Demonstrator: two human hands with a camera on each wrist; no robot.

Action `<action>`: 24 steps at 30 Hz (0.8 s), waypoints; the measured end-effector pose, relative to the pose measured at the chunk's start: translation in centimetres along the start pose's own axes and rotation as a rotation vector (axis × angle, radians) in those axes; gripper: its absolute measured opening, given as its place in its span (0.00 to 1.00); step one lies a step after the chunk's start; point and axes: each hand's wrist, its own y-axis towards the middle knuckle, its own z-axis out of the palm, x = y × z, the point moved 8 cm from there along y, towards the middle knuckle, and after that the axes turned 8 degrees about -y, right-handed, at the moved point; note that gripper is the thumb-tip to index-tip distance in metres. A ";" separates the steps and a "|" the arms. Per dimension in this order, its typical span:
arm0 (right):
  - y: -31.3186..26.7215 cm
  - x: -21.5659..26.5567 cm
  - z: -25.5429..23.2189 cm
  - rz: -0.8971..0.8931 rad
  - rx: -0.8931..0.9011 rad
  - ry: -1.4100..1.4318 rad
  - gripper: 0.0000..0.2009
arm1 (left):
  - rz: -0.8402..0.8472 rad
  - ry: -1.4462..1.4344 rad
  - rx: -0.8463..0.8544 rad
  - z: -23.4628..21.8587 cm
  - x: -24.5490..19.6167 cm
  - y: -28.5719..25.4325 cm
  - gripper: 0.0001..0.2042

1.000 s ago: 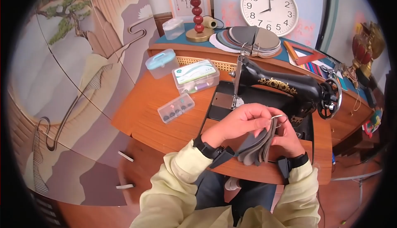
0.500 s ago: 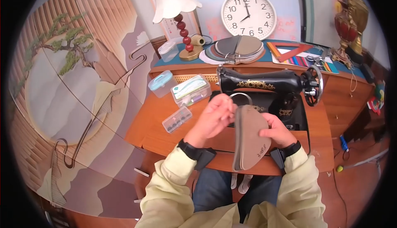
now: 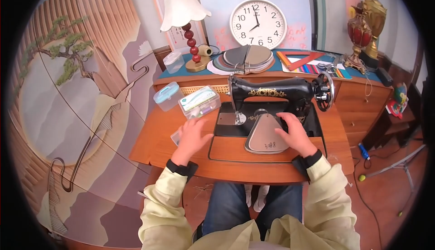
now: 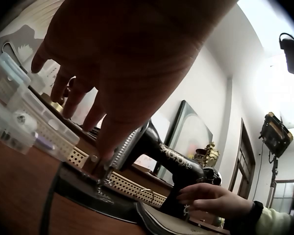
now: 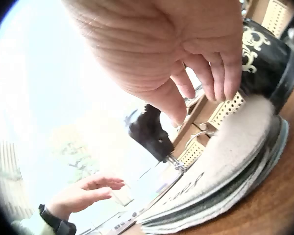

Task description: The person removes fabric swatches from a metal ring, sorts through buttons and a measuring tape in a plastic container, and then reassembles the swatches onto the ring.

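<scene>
A ring-bound stack of grey-brown fabric swatches (image 3: 265,132), its top piece marked with handwriting, lies at the front of the black sewing machine (image 3: 267,88). My right hand (image 3: 297,136) is just right of the stack, thumb spread from the fingers. In the right wrist view that hand (image 5: 171,49) hangs above the layered swatches (image 5: 235,152) and grips nothing. My left hand (image 3: 192,139), also empty with fingers extended, hovers at the left of the table. It mostly covers a small clear compartment box (image 3: 175,137) in the head view.
A clear case (image 3: 199,103) and a blue-lidded box (image 3: 166,97) stand at the table's back left. On the raised shelf behind are a lamp (image 3: 192,46), a larger swatch pile (image 3: 242,60), a wall clock (image 3: 258,23) and red set squares (image 3: 301,61).
The swatch stack, earlier held in both hands, now lies by the machine, released. My left hand has moved left toward the small box. The head view has shifted.
</scene>
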 end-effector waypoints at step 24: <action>1.6 6.9 2.1 0.010 0.336 0.427 0.31 | 0.156 -0.502 0.215 3.0 -8.9 -0.2 0.33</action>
